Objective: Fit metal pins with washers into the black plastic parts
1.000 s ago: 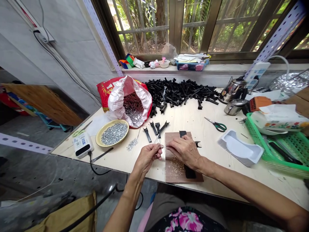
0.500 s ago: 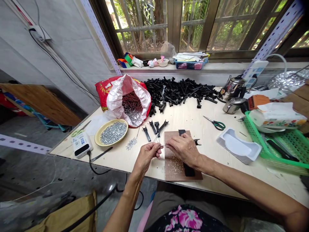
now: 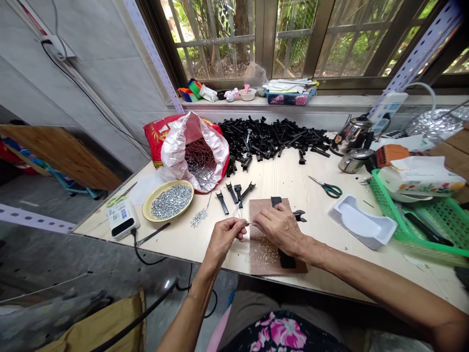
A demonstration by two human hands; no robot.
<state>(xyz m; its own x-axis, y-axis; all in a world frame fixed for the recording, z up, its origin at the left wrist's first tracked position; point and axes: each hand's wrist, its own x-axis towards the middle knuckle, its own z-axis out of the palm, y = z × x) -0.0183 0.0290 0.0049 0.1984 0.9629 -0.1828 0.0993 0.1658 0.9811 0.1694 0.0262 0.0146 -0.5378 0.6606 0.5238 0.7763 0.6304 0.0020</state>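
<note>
My left hand (image 3: 227, 231) is closed, thumb and forefinger pinching a thin metal pin (image 3: 249, 223) at the left edge of a brown board. From the other side, the closed fingertips of my right hand (image 3: 280, 227) meet the same pin. Dark plier jaws (image 3: 301, 215) stick out past the right hand; their handles are hidden, so I cannot tell whether the palm grips them. Under that hand a black strip (image 3: 287, 260) lies across the brown board (image 3: 258, 266), among pale crumbs. Just beyond my fingers lie several black clip-like parts (image 3: 222, 203) and thin pins.
A yellow bowl (image 3: 146, 212) of small metal pieces and a red-and-white bag (image 3: 176, 146) of pins stand to the left. Black parts (image 3: 271, 139) are heaped at the back. Scissors (image 3: 330, 189), a white tray (image 3: 362, 222) and a green basket (image 3: 454, 232) are on the right.
The plier jaws beside my right hand have turned and look narrower. Both hands stay almost in place, still pinching the pin.
</note>
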